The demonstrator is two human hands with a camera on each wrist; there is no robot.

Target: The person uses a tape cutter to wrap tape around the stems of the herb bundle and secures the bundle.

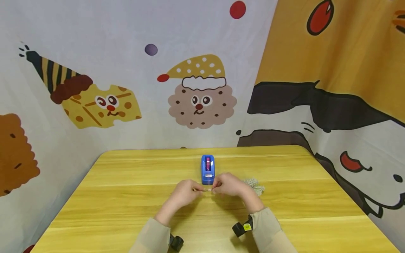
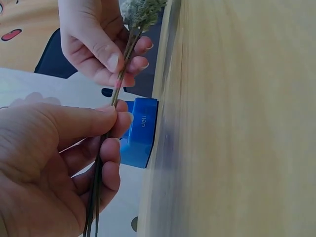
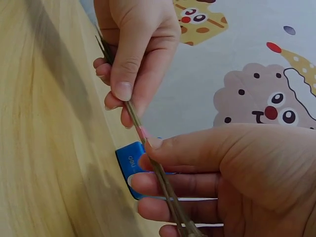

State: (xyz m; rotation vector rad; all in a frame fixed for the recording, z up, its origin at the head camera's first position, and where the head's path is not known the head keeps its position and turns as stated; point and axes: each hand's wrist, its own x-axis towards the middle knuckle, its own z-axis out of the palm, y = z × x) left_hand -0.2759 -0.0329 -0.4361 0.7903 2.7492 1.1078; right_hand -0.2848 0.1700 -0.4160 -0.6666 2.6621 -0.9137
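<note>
A thin bunch of dried stems is stretched between my two hands just above the yellow wooden table. My left hand pinches the bare stem ends between thumb and fingers. My right hand pinches the stems closer to the pale, fluffy flower heads, which stick out past it. A small pinkish bit shows on the stems between the two pinches. Right behind the hands stands a blue tape dispenser holding a pink roll.
Cartoon-printed cloth hangs behind the table and along its right side. The table's far edge runs just behind the dispenser. Black wrist camera mounts sit on both sleeves.
</note>
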